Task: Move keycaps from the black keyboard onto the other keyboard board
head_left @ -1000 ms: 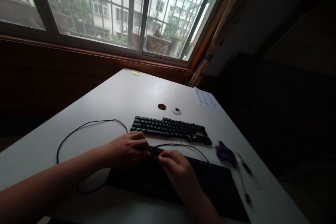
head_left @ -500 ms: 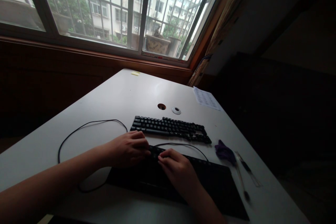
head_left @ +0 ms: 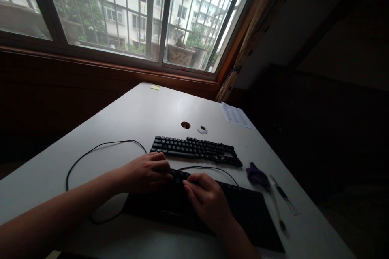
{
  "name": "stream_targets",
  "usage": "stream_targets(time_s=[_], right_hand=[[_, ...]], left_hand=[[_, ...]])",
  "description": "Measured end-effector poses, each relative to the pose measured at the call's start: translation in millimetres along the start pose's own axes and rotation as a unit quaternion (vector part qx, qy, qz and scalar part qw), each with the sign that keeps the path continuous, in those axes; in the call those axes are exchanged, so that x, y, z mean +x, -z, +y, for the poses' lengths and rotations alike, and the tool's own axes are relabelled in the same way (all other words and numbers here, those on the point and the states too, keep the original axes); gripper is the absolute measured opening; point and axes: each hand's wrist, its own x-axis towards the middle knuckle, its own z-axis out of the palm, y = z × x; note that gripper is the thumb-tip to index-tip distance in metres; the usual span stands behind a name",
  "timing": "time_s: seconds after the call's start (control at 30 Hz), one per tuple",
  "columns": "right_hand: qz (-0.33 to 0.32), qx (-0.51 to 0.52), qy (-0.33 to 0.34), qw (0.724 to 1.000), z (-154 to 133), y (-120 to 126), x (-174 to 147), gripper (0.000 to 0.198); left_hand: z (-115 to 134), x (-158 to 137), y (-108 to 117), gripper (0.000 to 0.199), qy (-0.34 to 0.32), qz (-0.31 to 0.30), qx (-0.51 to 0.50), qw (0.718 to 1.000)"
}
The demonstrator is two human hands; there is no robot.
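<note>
A black keyboard base (head_left: pixel 243 210) lies on the white desk in front of me, its upper rows carrying some keys. My left hand (head_left: pixel 152 172) rests over its upper left part with the fingers curled together; what they hold, if anything, is hidden. Close to its right, my right hand (head_left: pixel 206 198) has thumb and fingers pinched at the keys near the base's top edge. Whatever sits in that pinch is too small and dark to tell. Just beyond both hands, black keycaps (head_left: pixel 194 148) are laid out in keyboard rows, with gaps toward the right.
A black cable (head_left: pixel 100 144) loops across the desk (head_left: pixel 121 117) on the left. To the right lie a purple cloth (head_left: pixel 257 177), a brush (head_left: pixel 278 210) and a wire keycap puller (head_left: pixel 284 194). Farther back are a cable hole (head_left: pixel 185 125), its round cover (head_left: pixel 202 129) and a printed sheet (head_left: pixel 236 115).
My right hand has shifted slightly, its fingers still pinched by the keys. The left hand stays in nearly the same place. The whole view has moved a little.
</note>
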Motion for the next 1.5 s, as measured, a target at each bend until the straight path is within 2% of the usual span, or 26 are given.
stream_targets(time_s=[0.13, 0.23, 0.4, 0.53, 0.6, 0.73, 0.87, 1.2, 1.5], right_hand=[[-0.004, 0.009, -0.007, 1.000, 1, -1, -1, 0.021], [0.029, 0.020, -0.021, 0.999, 6, 1, 1, 0.019], [0.070, 0.036, -0.071, 0.994, 37, 13, 25, 0.018], [0.050, 0.024, -0.115, 0.992, 76, 20, 63, 0.017], [0.017, 0.020, -0.146, 0.989, 96, 17, 84, 0.015], [-0.033, 0.009, -0.165, 0.986, 128, 2, 118, 0.012], [-0.092, 0.005, -0.180, 0.979, 148, -15, 137, 0.009], [-0.175, -0.006, -0.188, 0.967, 170, -29, 150, 0.010], [-0.188, -0.007, -0.177, 0.966, 171, -39, 156, 0.010]], left_hand=[[-1, 1, 2, 0.015, -0.002, -0.008, 0.026, 1.000], [-2, 1, 4, 0.015, 0.001, -0.023, 0.031, 0.999], [-4, -1, 7, 0.017, 0.004, -0.033, 0.017, 0.999], [-5, -1, 9, 0.018, 0.003, -0.028, 0.006, 1.000], [-4, 0, 11, 0.016, 0.002, -0.023, 0.007, 1.000], [-5, 0, 12, 0.017, 0.004, -0.026, 0.004, 1.000], [-6, -3, 11, 0.021, 0.008, -0.032, 0.001, 0.999], [-6, -3, 11, 0.019, 0.019, -0.037, -0.013, 0.999], [-5, -2, 13, 0.020, 0.014, -0.035, -0.006, 0.999]])
